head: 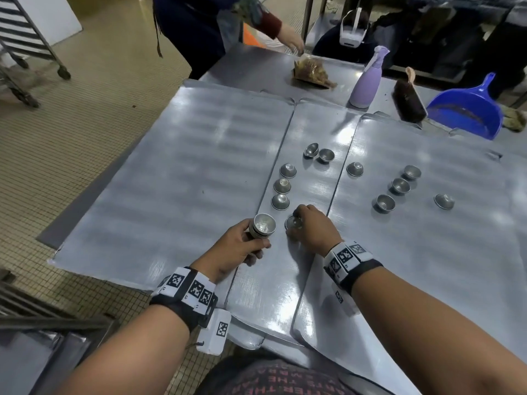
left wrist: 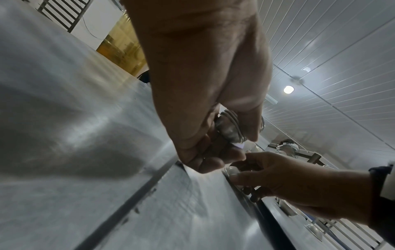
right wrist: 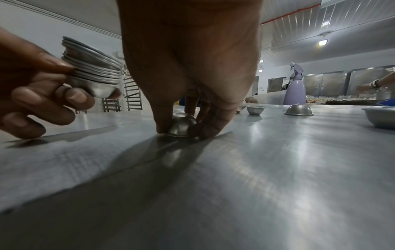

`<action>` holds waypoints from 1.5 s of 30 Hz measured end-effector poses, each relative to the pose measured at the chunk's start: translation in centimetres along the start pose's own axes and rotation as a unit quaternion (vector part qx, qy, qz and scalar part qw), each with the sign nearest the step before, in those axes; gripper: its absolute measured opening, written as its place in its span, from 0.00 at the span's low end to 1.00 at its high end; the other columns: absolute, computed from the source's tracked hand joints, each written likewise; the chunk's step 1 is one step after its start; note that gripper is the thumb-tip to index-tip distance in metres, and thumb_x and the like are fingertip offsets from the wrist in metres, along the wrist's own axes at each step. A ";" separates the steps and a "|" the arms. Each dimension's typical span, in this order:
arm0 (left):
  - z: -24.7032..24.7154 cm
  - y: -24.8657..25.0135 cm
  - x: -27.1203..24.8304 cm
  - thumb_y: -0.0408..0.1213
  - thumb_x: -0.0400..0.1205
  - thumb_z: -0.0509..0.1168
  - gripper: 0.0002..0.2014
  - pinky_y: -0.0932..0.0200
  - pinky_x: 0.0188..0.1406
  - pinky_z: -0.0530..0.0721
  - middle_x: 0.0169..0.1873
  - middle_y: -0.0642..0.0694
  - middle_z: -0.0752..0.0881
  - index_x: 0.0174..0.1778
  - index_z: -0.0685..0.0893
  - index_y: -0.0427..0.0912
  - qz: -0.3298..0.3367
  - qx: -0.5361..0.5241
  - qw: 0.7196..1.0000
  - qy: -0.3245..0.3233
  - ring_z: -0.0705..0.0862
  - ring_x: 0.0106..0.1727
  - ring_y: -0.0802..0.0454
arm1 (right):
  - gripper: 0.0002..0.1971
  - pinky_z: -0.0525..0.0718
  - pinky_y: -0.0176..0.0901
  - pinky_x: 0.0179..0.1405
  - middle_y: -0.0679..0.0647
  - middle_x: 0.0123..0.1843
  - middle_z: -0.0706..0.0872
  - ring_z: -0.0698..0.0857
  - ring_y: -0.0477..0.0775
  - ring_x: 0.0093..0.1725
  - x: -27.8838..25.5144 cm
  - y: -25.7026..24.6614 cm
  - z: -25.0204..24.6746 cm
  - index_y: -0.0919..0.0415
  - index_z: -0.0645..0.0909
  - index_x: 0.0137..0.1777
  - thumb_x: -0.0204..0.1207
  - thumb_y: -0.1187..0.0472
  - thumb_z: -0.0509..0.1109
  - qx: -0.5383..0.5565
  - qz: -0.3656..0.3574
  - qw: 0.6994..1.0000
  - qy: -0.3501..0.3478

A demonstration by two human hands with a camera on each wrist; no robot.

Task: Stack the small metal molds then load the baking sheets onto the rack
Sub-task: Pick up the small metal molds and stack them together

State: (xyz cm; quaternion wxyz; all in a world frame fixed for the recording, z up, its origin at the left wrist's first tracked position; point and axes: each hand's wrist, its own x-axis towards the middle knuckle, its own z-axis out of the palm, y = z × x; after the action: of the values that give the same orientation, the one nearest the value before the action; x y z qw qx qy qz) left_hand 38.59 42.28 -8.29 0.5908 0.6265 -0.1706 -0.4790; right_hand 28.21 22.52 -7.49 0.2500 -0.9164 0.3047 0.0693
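Note:
My left hand [head: 242,246] grips a stack of several nested metal molds [head: 263,226], open side up, just above the left baking sheet [head: 171,172]; the stack [right wrist: 94,71] shows tilted in the right wrist view. My right hand [head: 310,226] pinches one upside-down mold [right wrist: 181,126] that stands on the middle sheet [head: 273,280]. Three more upside-down molds [head: 281,201] line up beyond it. Several others [head: 385,203] lie scattered on the right sheet [head: 427,252], some upright, some inverted.
A purple spray bottle [head: 366,84], a brush [head: 407,101] and a blue dustpan [head: 467,109] stand at the table's back. Another person's hand [head: 291,38] reaches toward a bag of food [head: 310,71]. A wheeled rack [head: 25,38] stands far left.

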 end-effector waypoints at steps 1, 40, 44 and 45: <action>0.0 0.1 0.1 0.29 0.82 0.74 0.14 0.51 0.32 0.77 0.44 0.37 0.91 0.62 0.82 0.41 0.000 0.001 1.000 -0.002 0.83 0.36 0.47 | 0.22 0.78 0.49 0.57 0.58 0.64 0.79 0.82 0.63 0.62 0.0 0.0 0.0 0.58 0.76 0.69 0.77 0.54 0.72 0.004 0.003 1.000 0.003; 2.8 -0.3 -0.2 0.26 0.81 0.75 0.15 0.52 0.32 0.76 0.43 0.36 0.90 0.61 0.83 0.40 -0.027 -0.020 0.999 -0.008 0.81 0.37 0.46 | 0.24 0.83 0.47 0.59 0.52 0.61 0.90 0.88 0.54 0.57 -3.9 1.8 -1.8 0.55 0.85 0.67 0.73 0.46 0.78 0.142 -0.025 0.986 0.088; 3.1 -0.4 -0.2 0.26 0.81 0.75 0.16 0.52 0.32 0.75 0.42 0.38 0.89 0.62 0.83 0.40 -0.024 -0.021 0.999 -0.005 0.80 0.37 0.46 | 0.25 0.85 0.39 0.53 0.46 0.59 0.90 0.89 0.43 0.52 -4.5 0.5 -3.2 0.53 0.84 0.68 0.72 0.48 0.81 0.261 -0.031 0.959 0.104; 3.1 -0.5 -0.3 0.26 0.81 0.75 0.16 0.52 0.32 0.75 0.41 0.38 0.89 0.63 0.83 0.40 -0.023 -0.022 0.999 -0.006 0.80 0.37 0.46 | 0.24 0.85 0.37 0.52 0.45 0.58 0.90 0.89 0.41 0.52 -4.8 0.1 -3.5 0.53 0.85 0.68 0.72 0.50 0.81 0.279 -0.039 0.954 0.101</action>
State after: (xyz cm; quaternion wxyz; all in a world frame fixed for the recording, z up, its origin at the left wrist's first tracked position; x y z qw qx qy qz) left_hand 35.82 40.81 -8.10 0.5925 0.6139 -0.1489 -0.5000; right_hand 24.20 23.16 -3.19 0.4665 -0.8233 0.2996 -0.1214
